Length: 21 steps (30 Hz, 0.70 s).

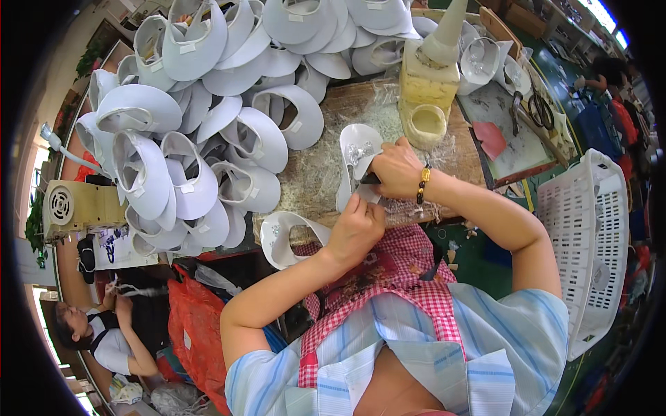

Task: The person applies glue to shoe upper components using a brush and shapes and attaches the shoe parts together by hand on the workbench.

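Note:
A white shoe upper (360, 135) with clear shiny stones on its front is held between my hands, over the front part of the wooden board. My right hand (399, 171) is closed on its right side, fingers curled inward. A small dark bit shows under those fingers; I cannot make out what it is. With thumb and fingers pinched, my left hand (356, 230) grips the upper's near edge. Beside my left wrist, at the board's front edge, rests another white upper (277, 239) with similar stones.
Piled white uppers (201, 180) cover the left and far side of the worn wooden board (354, 104). A yellowish block-shaped device (420, 76) with a cone stands beyond my right hand. Scissors (540, 111) lie at right, above a white basket (565, 229). A person (114, 340) sits at lower left.

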Motion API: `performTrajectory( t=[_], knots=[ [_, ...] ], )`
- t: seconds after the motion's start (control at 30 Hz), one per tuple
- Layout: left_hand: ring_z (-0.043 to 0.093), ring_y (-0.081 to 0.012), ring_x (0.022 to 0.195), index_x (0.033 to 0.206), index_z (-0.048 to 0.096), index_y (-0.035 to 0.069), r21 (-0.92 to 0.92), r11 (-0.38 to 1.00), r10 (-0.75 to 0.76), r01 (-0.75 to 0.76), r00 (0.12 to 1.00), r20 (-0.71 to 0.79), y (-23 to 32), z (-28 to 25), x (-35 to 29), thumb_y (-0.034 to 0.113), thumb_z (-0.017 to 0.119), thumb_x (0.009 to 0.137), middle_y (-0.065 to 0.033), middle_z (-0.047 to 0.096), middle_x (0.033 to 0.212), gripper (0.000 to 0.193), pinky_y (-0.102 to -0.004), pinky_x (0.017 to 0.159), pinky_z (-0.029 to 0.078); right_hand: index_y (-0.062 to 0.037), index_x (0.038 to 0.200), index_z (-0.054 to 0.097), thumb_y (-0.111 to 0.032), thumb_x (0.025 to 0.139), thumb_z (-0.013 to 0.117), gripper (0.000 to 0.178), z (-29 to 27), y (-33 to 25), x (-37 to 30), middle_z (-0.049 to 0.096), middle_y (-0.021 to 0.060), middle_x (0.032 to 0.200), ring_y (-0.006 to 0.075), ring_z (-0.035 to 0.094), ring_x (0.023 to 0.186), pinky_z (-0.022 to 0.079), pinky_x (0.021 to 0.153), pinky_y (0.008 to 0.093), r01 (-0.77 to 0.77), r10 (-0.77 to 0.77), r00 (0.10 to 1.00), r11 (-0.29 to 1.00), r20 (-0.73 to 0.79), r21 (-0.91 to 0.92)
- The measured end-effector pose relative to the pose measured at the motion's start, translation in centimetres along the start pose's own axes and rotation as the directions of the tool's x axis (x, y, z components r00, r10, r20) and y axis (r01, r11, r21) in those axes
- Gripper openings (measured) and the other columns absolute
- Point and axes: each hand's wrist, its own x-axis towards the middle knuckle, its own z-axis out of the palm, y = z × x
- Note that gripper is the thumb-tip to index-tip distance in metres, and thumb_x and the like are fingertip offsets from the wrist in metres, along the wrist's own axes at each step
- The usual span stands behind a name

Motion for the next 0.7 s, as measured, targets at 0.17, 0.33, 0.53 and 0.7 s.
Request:
performTrajectory(
  t=[0.17, 0.33, 0.53, 0.7],
  knots=[
    [0.054, -0.0226, 0.068, 0.07, 0.053, 0.002, 0.001, 1.0, 0.02, -0.02, 1.0, 0.002, 0.3, 0.3, -0.3, 0.004, 0.057, 0.065, -0.0096, 0.051, 0.063, 0.007, -0.0322, 0.078, 0.042, -0.0059, 0.067, 0.065, -0.019, 0.062, 0.067, 0.014, -0.1, -0.1, 0.0, 0.065, 0.0128, 0.073, 0.0283, 0.062, 0.085, 0.038, 0.078, 0.0434, 0.0, 0.0, 1.0, 1.0, -0.018, 0.023],
    [0.054, -0.0225, 0.068, 0.069, 0.053, 0.002, -0.024, 1.0, 0.0, 0.001, 0.998, 0.058, 0.4, -0.3, -0.2, 0.004, 0.057, 0.065, -0.0095, 0.052, 0.063, 0.007, -0.0314, 0.077, 0.042, -0.005, 0.066, 0.065, -0.017, 0.063, 0.065, 0.012, -0.1, -1.0, -0.1, 0.065, 0.0139, 0.072, 0.0293, 0.062, 0.084, 0.038, 0.078, 0.0439, -0.038, 0.038, 0.999, 0.998, -0.001, 0.045],
    [0.054, -0.0218, 0.067, 0.068, 0.055, 0.002, -0.012, 1.0, 0.014, -0.014, 0.998, 0.062, 0.4, -0.2, -0.3, 0.006, 0.057, 0.065, -0.0093, 0.052, 0.062, 0.005, -0.031, 0.077, 0.041, -0.0038, 0.07, 0.066, -0.023, 0.066, 0.069, 0.02, 0.2, -0.5, 0.2, 0.065, 0.0147, 0.072, 0.0299, 0.062, 0.084, 0.038, 0.078, 0.0453, -0.049, 0.049, 0.998, 0.999, 0.035, 0.013],
    [0.054, -0.0219, 0.067, 0.068, 0.053, 0.003, -0.017, 1.0, 0.007, -0.006, 0.999, 0.035, 0.1, 0.2, -0.1, 0.005, 0.058, 0.064, -0.0091, 0.051, 0.063, 0.007, -0.0308, 0.076, 0.042, -0.0043, 0.07, 0.066, -0.019, 0.064, 0.067, 0.016, 0.2, -0.7, 0.3, 0.065, 0.0141, 0.073, 0.0303, 0.062, 0.084, 0.038, 0.078, 0.0456, -0.056, 0.057, 0.998, 0.996, -0.018, 0.065]
  ],
)
